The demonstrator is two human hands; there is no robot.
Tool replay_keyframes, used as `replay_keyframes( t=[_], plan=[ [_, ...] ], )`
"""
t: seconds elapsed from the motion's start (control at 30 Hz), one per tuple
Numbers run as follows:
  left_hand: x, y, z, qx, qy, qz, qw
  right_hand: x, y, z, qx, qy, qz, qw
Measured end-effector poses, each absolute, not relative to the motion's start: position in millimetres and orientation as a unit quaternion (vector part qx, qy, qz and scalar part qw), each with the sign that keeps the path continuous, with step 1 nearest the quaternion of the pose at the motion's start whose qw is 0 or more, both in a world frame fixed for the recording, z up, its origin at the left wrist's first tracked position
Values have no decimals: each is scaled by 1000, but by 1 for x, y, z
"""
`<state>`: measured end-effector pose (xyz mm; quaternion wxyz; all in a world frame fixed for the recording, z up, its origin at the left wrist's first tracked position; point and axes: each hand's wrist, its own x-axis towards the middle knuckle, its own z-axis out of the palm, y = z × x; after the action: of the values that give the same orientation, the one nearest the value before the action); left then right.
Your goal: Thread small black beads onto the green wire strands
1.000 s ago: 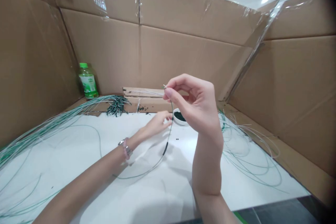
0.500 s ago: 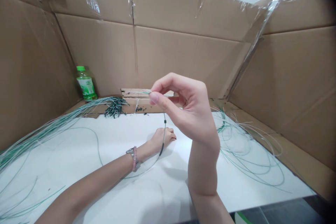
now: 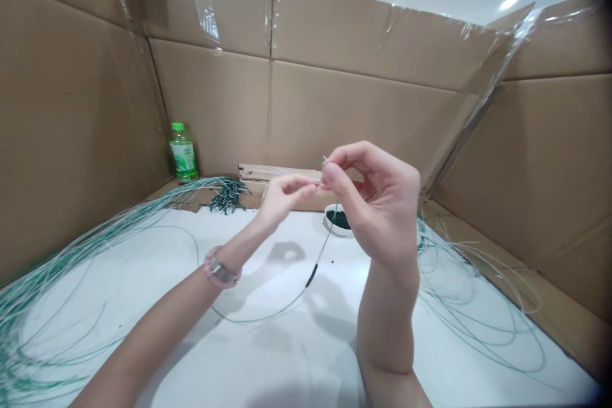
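White table (image 3: pixel 268 248), right hand (image 3: pixel 382 204) pinching green wire (image 3: pixel 321 255), hanging below (left hand (image 3: pixel 284 197) pinched beside)

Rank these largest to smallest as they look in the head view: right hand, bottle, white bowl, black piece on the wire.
1. Right hand, though it is nearest the camera, so its true size is unsure.
2. Bottle
3. White bowl
4. Black piece on the wire

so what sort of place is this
Probably a makeshift handcraft workbench: a white tabletop walled by taped brown cardboard panels, with long thin green-and-white wires spread across it and a small white bowl of dark beads.
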<state>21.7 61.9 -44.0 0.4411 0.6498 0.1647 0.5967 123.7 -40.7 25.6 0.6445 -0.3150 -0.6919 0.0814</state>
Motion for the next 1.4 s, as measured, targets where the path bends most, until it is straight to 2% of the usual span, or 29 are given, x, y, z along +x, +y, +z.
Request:
replay_keyframes(
  t=[0.17, 0.43, 0.63, 1.03, 1.4],
  plan=[
    [-14, 34, -7, 506, 82, 641, 571, 107, -44, 20, -306, -697, 49, 646],
    [-15, 12, 2, 483, 16, 599, 638, 95, -52, 16, -284, -714, 31, 639],
    [-18, 13, 2, 531, -1, 597, 602, 94, -50, 13, -286, -700, 6, 655],
    [-17, 14, 0, 569, 4, 606, 556, 99, -51, 16, -294, -719, -10, 629],
    [-24, 17, -4, 629, 30, 627, 459, 105, -48, 19, -331, -710, 15, 622]
  ],
)
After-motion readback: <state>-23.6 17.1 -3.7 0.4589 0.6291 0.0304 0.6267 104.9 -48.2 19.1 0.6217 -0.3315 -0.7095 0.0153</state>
